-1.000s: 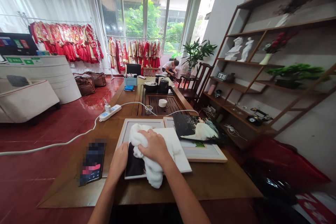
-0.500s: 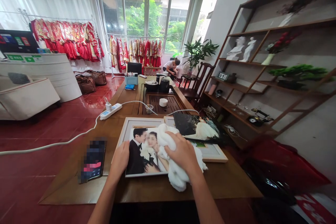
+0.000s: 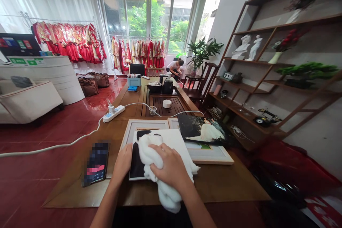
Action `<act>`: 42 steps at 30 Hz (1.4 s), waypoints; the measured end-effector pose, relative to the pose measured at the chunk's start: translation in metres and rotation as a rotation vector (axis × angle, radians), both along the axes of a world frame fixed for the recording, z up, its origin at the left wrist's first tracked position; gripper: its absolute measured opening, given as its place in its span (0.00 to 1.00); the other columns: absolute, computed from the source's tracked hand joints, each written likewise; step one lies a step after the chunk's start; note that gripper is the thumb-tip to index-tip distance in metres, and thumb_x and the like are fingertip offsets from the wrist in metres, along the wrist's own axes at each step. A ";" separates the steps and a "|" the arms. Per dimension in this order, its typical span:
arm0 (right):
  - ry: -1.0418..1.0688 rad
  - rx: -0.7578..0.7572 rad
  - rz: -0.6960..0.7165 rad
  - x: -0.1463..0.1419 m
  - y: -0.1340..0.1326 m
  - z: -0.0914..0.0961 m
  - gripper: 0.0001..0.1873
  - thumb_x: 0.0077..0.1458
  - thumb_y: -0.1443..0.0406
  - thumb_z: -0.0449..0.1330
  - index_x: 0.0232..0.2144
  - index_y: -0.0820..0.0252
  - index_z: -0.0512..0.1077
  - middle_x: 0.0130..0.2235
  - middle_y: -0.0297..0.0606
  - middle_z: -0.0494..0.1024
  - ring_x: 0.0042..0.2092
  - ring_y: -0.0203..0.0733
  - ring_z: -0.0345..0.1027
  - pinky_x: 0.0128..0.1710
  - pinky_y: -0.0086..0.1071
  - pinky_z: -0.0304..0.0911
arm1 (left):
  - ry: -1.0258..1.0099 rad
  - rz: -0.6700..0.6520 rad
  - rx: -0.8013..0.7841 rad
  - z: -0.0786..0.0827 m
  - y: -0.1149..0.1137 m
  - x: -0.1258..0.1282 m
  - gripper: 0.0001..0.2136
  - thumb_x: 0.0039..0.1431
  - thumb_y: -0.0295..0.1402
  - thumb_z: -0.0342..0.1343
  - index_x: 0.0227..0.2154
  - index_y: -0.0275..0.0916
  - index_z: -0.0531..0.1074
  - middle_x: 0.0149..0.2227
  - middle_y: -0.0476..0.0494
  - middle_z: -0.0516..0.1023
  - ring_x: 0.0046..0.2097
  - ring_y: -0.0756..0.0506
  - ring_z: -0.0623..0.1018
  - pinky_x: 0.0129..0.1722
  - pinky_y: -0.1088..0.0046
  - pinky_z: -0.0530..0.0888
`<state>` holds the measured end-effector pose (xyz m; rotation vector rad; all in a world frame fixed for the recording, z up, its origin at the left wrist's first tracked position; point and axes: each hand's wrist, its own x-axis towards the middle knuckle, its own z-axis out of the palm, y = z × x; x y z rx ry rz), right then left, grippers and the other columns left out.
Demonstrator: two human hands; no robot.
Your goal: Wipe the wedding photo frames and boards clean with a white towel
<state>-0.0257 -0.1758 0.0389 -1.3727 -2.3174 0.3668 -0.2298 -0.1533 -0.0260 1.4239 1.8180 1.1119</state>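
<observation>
A wedding photo panel (image 3: 176,141) lies on the table, its lower part nearest me, overlapping a light wooden picture frame (image 3: 148,124). My left hand (image 3: 124,161) grips the panel's left edge, fingers along its side. My right hand (image 3: 171,165) is closed on a bunched white towel (image 3: 149,151), pressed onto the middle of the photo. The towel covers most of the pictured couple and its loose end hangs towards me. To the right, a second, dark photo panel (image 3: 204,131) rests on another wooden frame (image 3: 217,156).
A phone (image 3: 96,165) lies left of my left forearm. Beyond the frames are a power strip (image 3: 114,113) with its white cord, a tea tray (image 3: 176,108) and a white cup (image 3: 167,103). Shelving (image 3: 256,89) stands right; a person (image 3: 175,67) bends at the far end.
My right hand has moved left and slightly towards me with the towel, from the photo's right side over its middle. My left hand stays at the left edge.
</observation>
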 end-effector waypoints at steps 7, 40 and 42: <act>0.010 0.026 -0.260 0.072 0.016 -0.011 0.27 0.50 0.61 0.54 0.55 0.44 0.64 0.44 0.34 0.70 0.43 0.44 0.67 0.43 0.35 0.58 | 0.000 0.050 0.003 0.001 0.000 0.000 0.18 0.59 0.42 0.37 0.26 0.40 0.70 0.34 0.40 0.78 0.39 0.41 0.74 0.44 0.64 0.68; -0.053 0.036 -0.333 0.084 0.009 -0.012 0.26 0.51 0.59 0.54 0.55 0.44 0.64 0.44 0.33 0.71 0.42 0.43 0.68 0.40 0.34 0.59 | -0.084 0.083 -0.033 -0.005 0.002 -0.002 0.19 0.59 0.44 0.38 0.24 0.41 0.69 0.30 0.43 0.76 0.35 0.42 0.74 0.38 0.66 0.67; -0.066 0.036 -0.370 0.087 0.011 -0.013 0.26 0.52 0.58 0.54 0.55 0.43 0.64 0.44 0.33 0.71 0.41 0.43 0.68 0.38 0.33 0.59 | -0.056 0.078 -0.029 -0.003 0.002 -0.002 0.19 0.59 0.43 0.38 0.24 0.41 0.68 0.30 0.42 0.76 0.35 0.42 0.73 0.38 0.66 0.67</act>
